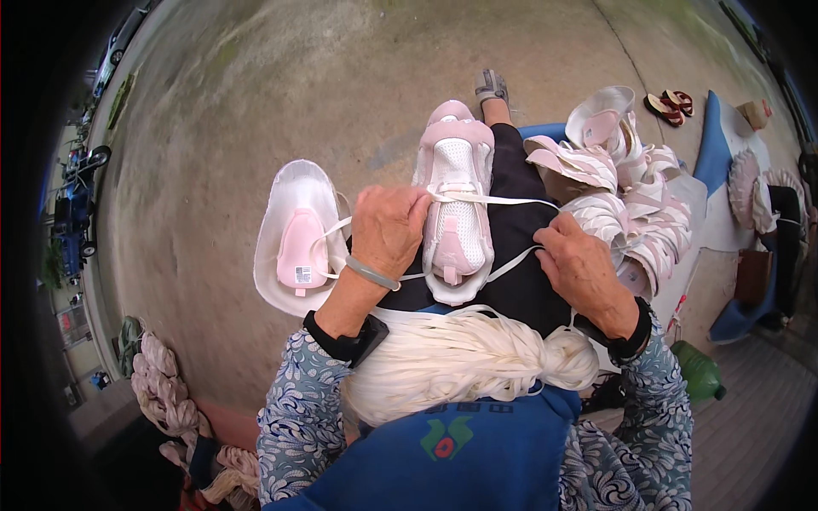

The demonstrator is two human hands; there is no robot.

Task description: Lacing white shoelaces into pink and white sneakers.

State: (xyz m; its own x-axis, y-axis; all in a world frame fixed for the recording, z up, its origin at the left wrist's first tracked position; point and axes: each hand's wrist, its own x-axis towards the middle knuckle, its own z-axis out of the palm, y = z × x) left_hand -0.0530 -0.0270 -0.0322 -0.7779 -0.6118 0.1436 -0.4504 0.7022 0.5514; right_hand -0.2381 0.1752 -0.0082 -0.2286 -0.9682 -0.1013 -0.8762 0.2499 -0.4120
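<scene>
A pink and white shoe upper [458, 162] lies lengthwise over my dark trouser leg, its tongue showing. My left hand [388, 223] is closed at the upper's left edge, pinching a white shoelace where it crosses the tongue. From there a shoelace [511, 201] runs right toward my right hand [579, 260]. The right hand is also closed, its fingertips pinched on a lace beside the upper. A second shoe upper [271, 247], with a pink tongue and a loose lace, is to the left of my left wrist. Across my lap rests a thick bundle of white laces [452, 353].
Several more pink and white uppers [596, 213] are heaped to the right. Sandals [669, 109] lie on the concrete floor [298, 77] beyond them. A green bottle [699, 371] is at lower right; bundled pinkish pieces [162, 383] sit at lower left. Another person [788, 221] is at far right.
</scene>
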